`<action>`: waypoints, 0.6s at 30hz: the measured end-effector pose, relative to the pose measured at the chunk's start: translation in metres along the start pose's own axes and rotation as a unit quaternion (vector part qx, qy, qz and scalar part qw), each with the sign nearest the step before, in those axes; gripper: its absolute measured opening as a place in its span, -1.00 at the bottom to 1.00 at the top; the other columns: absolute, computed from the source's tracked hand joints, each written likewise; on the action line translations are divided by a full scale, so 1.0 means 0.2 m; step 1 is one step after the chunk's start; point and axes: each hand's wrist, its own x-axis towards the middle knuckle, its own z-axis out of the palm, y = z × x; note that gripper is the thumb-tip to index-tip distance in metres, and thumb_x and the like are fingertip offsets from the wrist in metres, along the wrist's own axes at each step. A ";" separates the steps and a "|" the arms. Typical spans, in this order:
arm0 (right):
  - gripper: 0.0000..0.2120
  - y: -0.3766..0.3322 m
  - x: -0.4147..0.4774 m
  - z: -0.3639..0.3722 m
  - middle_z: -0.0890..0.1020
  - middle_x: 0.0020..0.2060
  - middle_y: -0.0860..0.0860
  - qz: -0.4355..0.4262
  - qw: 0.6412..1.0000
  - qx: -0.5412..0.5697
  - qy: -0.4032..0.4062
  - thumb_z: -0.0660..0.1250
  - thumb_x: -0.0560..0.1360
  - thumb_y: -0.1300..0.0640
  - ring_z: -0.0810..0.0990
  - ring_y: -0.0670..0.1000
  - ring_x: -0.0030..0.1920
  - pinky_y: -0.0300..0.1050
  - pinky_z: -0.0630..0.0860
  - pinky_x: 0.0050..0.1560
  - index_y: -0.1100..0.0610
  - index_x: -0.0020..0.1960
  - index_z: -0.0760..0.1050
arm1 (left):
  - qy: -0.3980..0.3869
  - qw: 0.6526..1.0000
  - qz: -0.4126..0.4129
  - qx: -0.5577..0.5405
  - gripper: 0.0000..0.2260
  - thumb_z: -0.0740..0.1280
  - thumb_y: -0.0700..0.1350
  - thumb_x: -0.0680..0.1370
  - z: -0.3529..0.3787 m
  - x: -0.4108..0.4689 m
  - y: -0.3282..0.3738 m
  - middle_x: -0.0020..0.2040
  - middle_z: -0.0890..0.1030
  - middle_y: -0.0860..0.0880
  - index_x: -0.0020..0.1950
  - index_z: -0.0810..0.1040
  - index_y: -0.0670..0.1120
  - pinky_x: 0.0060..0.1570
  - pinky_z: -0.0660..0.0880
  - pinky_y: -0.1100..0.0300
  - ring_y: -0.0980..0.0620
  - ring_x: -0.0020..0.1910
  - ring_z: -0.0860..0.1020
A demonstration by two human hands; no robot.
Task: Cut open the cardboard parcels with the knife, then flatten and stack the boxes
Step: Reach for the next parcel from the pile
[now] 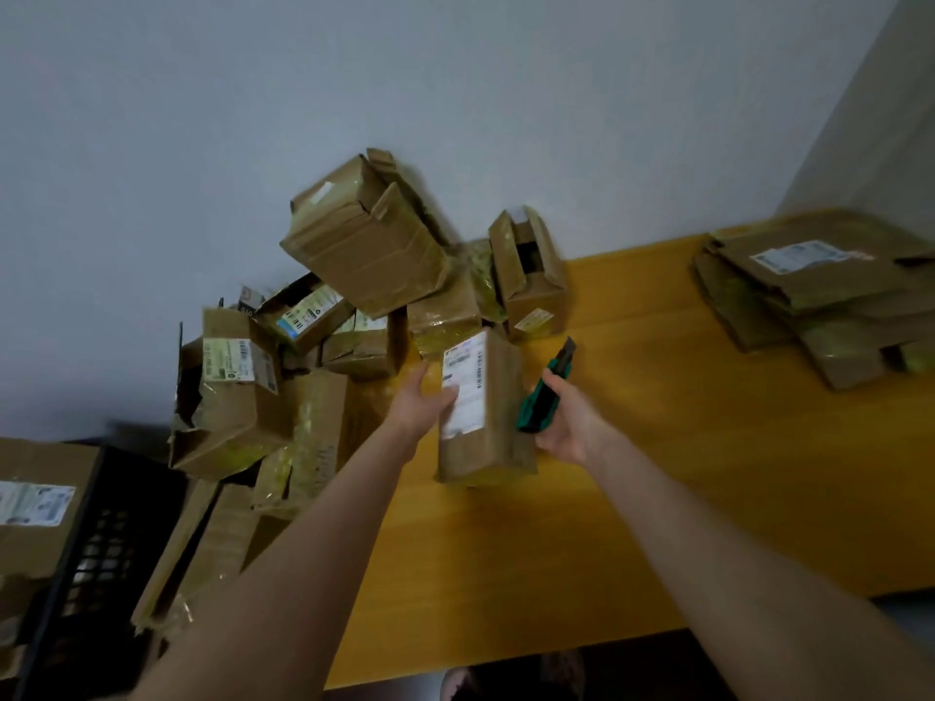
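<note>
The yellow table [657, 498] spans from 6 to 3 o'clock; a pile of parcels [364, 255] heaps against the wall at 10 o'clock; flattened boxes [809, 290] lie stacked at 2 o'clock; the held parcel [503, 422] stands near centre, long axis running 12 to 6, label facing 9 o'clock; the left hand [422, 402] grips its labelled side, thumb across the label; the right hand [569, 425] curls round the knife [549, 384], tip pointing to 1 o'clock.

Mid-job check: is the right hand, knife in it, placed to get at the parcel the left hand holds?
Probably yes. The right hand holds the knife right beside the parcel, nothing lies between them, and the left hand grips its labelled side, leaving the brown face bare.
</note>
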 end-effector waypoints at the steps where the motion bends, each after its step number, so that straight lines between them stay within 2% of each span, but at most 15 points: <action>1: -0.55 0.00 -0.01 0.00 0.51 0.22 0.14 -0.003 1.000 0.001 -0.002 0.25 0.59 -0.05 0.50 0.17 0.23 0.08 0.47 -0.02 0.18 0.37 0.35 | 0.004 0.999 0.011 0.031 -0.52 0.25 -0.08 0.64 0.01 -0.01 0.00 0.39 0.41 -0.07 0.54 0.22 0.04 0.12 0.37 0.08 -0.09 0.33 0.42; 4: -0.53 0.01 -0.02 0.02 0.45 0.32 0.20 -0.007 1.000 -0.006 -0.010 0.26 0.59 -0.02 0.45 0.25 0.30 0.23 0.50 0.01 0.16 0.42 0.30 | 0.009 0.999 0.004 0.047 -0.65 0.13 -0.02 0.67 0.05 0.00 0.00 0.36 0.47 -0.08 0.45 0.39 -0.03 0.16 0.39 0.08 -0.04 0.26 0.44; 6: -0.52 0.03 -0.02 0.04 0.44 0.33 0.23 -0.007 1.000 -0.009 -0.007 0.27 0.58 -0.01 0.46 0.27 0.29 0.28 0.50 0.13 0.14 0.42 0.29 | 0.002 0.997 0.004 0.074 -0.57 0.13 0.11 0.65 0.05 0.01 -0.01 0.31 0.51 -0.11 0.41 0.41 -0.12 0.26 0.42 0.01 -0.07 0.25 0.48; 8: -0.54 0.05 -0.02 0.06 0.45 0.31 0.23 -0.011 1.000 -0.007 0.000 0.27 0.59 -0.01 0.48 0.27 0.27 0.26 0.52 0.13 0.15 0.41 0.30 | -0.028 0.990 0.037 0.133 -0.42 0.30 0.19 0.55 0.04 0.04 -0.03 0.31 0.50 -0.10 0.44 0.33 -0.12 0.26 0.44 -0.02 -0.10 0.25 0.49; 11: -0.55 0.07 -0.03 0.11 0.47 0.29 0.23 -0.018 1.000 -0.006 0.008 0.25 0.60 -0.01 0.51 0.24 0.23 0.19 0.55 0.01 0.17 0.40 0.30 | -0.030 0.969 0.071 0.234 -0.16 0.55 0.08 0.35 0.04 0.06 -0.05 0.34 0.41 -0.05 0.48 0.18 -0.09 0.24 0.44 -0.01 -0.08 0.31 0.41; 13: -0.54 0.09 -0.02 0.13 0.49 0.29 0.20 -0.019 0.999 -0.041 0.019 0.24 0.60 -0.04 0.51 0.20 0.23 0.18 0.52 0.12 0.17 0.41 0.31 | -0.013 0.947 0.087 0.310 -0.05 0.58 0.07 0.29 0.04 0.09 -0.06 0.42 0.34 -0.08 0.51 0.11 -0.09 0.32 0.38 -0.07 -0.11 0.38 0.34; 15: -0.53 0.11 -0.02 0.15 0.53 0.27 0.15 -0.022 0.996 -0.083 0.033 0.24 0.59 -0.06 0.53 0.17 0.22 0.16 0.49 0.18 0.14 0.42 0.34 | 0.001 0.907 0.103 0.408 0.04 0.57 0.10 0.30 0.07 0.11 -0.08 0.46 0.22 -0.11 0.55 -0.02 -0.10 0.38 0.31 -0.11 -0.15 0.43 0.26; 18: -0.62 0.14 -0.02 0.16 0.59 0.19 0.14 -0.028 0.991 -0.126 0.039 0.25 0.59 -0.07 0.56 0.13 0.15 0.07 0.51 0.07 0.15 0.29 0.44 | 0.022 0.870 0.119 0.479 -0.05 0.55 0.03 0.34 0.08 0.15 -0.08 0.39 0.21 -0.12 0.53 0.00 -0.05 0.33 0.34 -0.06 -0.15 0.37 0.29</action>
